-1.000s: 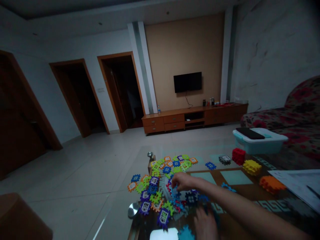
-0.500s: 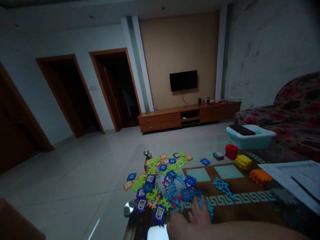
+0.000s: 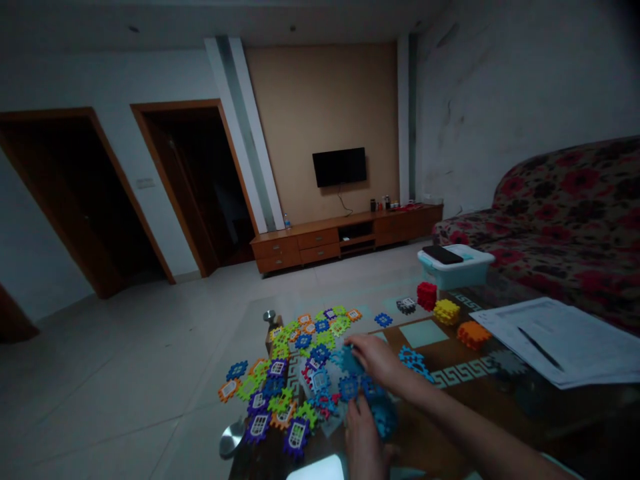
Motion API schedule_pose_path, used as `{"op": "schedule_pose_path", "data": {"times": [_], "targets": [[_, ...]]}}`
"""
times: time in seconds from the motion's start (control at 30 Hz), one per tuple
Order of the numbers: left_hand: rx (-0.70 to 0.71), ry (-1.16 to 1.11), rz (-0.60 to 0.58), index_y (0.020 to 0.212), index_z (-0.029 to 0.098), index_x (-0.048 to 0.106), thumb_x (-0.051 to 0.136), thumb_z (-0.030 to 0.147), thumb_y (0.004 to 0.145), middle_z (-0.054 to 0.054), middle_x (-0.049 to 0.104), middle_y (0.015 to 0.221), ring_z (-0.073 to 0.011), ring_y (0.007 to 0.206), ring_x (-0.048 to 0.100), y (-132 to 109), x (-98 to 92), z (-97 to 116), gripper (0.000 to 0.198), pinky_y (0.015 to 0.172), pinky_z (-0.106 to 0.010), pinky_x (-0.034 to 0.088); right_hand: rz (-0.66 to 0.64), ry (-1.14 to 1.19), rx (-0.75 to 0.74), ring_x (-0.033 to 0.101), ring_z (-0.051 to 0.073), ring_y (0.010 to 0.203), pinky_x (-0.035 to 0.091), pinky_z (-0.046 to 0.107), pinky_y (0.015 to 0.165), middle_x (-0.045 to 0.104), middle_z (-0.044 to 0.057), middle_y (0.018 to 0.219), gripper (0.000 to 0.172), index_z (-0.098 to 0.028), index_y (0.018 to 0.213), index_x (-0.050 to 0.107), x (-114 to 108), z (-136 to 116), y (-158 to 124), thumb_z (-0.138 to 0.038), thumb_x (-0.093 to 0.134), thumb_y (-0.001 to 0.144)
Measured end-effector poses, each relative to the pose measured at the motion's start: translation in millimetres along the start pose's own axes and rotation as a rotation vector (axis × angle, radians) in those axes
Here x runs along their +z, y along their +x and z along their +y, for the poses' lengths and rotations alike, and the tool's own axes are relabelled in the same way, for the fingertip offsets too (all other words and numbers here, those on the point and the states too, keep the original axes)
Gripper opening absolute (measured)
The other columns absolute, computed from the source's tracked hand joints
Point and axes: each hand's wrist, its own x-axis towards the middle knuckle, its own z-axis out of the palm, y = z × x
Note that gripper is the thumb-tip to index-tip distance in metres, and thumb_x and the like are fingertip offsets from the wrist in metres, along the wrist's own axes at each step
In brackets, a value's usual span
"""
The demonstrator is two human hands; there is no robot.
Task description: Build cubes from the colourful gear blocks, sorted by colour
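Observation:
A pile of flat interlocking plastic tiles (image 3: 295,360) in blue, green, orange and purple lies spread over the left end of a glass coffee table (image 3: 470,383). My right hand (image 3: 374,358) reaches in from the lower right, its fingers curled round a light-blue tile (image 3: 346,361) at the pile's edge. My left hand (image 3: 362,435) is at the near edge of the table, closed against a few blue tiles (image 3: 385,419). The picture is dim, so the grip details are faint.
Stacked tile blocks stand further right: red (image 3: 427,295), yellow (image 3: 446,311), orange (image 3: 473,334). Behind them is a pale lidded box (image 3: 457,273) with a dark phone (image 3: 443,254) on it. Papers (image 3: 565,333) with a pen (image 3: 537,340) lie at right. A floral sofa (image 3: 565,213) stands beyond.
My right hand drew back to the near edge, then reached out again to the tile pile. My left hand shifted left with its blue tiles. The view turned to the right.

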Motion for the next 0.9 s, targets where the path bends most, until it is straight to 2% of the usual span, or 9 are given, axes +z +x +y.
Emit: {"op": "schedule_pose_path", "data": {"times": [0.1,0.17,0.2,0.3,0.43,0.53,0.6,0.7,0.9], "targets": [[-0.030,-0.021,-0.052,0.146,0.003,0.023,0.074,0.006,0.051,-0.022,0.040,0.145,-0.0320,0.137,0.036,-3,-9.9,2,0.107,0.111,-0.036,0.034,-0.094,0.051,-0.057,0.060,0.027,0.107,0.036,0.046,0.107,0.073,0.010,0.098,0.015,-0.023,0.085,0.073,-34,15,7,-0.029,0.063,0.077],[-0.025,-0.037,-0.079,0.146,0.004,0.023,0.071,0.007,0.054,-0.020,0.040,0.145,-0.0309,0.138,0.035,-3,-14.8,4,0.104,0.111,-0.035,0.032,-0.272,0.135,0.040,0.065,0.020,0.088,0.049,0.036,0.089,0.073,0.003,0.084,0.012,-0.024,0.081,0.073,-69,32,20,-0.023,0.063,0.075],[-0.019,-0.042,-0.084,0.146,0.004,0.024,0.070,0.007,0.054,-0.019,0.040,0.145,-0.0306,0.138,0.034,-3,-16.0,4,0.103,0.111,-0.035,0.032,-0.289,0.134,0.071,0.064,0.019,0.077,0.052,0.032,0.078,0.072,0.001,0.077,0.014,-0.022,0.081,0.074,-86,41,28,-0.019,0.063,0.073],[0.032,-0.084,-0.076,0.145,0.004,0.026,0.069,0.007,0.052,-0.019,0.040,0.144,-0.0298,0.137,0.035,-2,-14.9,3,0.102,0.111,-0.034,0.030,-0.327,0.128,0.116,0.061,0.015,0.064,0.047,0.025,0.061,0.069,-0.001,0.069,0.021,-0.019,0.081,0.075,-117,64,45,-0.009,0.067,0.065],[0.110,-0.176,-0.095,0.145,0.003,0.025,0.064,0.009,0.056,-0.018,0.041,0.145,-0.0262,0.137,0.037,3,-9.7,-6,0.097,0.114,-0.031,0.027,-0.347,0.091,0.087,0.063,0.017,0.077,0.046,0.024,0.069,0.071,0.000,0.080,0.025,-0.020,0.083,0.077,-111,73,46,-0.009,0.075,0.061],[0.133,-0.172,-0.123,0.144,0.001,0.025,0.061,0.009,0.059,-0.020,0.039,0.147,-0.0249,0.140,0.034,8,-6.7,-13,0.093,0.116,-0.027,0.023,-0.272,-0.047,0.061,0.062,0.024,0.097,0.046,0.029,0.083,0.071,0.007,0.100,0.035,-0.020,0.095,0.076,-103,72,36,-0.021,0.082,0.060],[0.130,-0.152,-0.122,0.144,0.001,0.026,0.060,0.009,0.060,-0.020,0.038,0.148,-0.0255,0.141,0.032,10,-5.2,-15,0.091,0.116,-0.027,0.022,-0.220,-0.114,0.126,0.061,0.028,0.104,0.045,0.033,0.088,0.070,0.012,0.108,0.040,-0.019,0.102,0.074,-101,72,28,-0.028,0.081,0.064],[0.111,-0.133,-0.104,0.144,0.001,0.027,0.060,0.007,0.060,-0.020,0.041,0.145,-0.0262,0.139,0.034,10,-4.7,-9,0.090,0.115,-0.028,0.025,-0.224,-0.106,0.220,0.064,0.027,0.095,0.047,0.033,0.082,0.071,0.012,0.103,0.040,-0.018,0.107,0.073,-102,75,19,-0.029,0.075,0.068],[0.067,-0.109,-0.038,0.141,0.003,0.034,0.060,0.001,0.061,-0.018,0.048,0.134,-0.0267,0.130,0.042,1,-11.2,14,0.084,0.111,-0.032,0.029,-0.184,0.012,0.176,0.064,0.020,0.085,0.046,0.026,0.074,0.073,0.006,0.094,0.036,-0.019,0.103,0.074,-101,69,9,-0.020,0.070,0.068]]}}
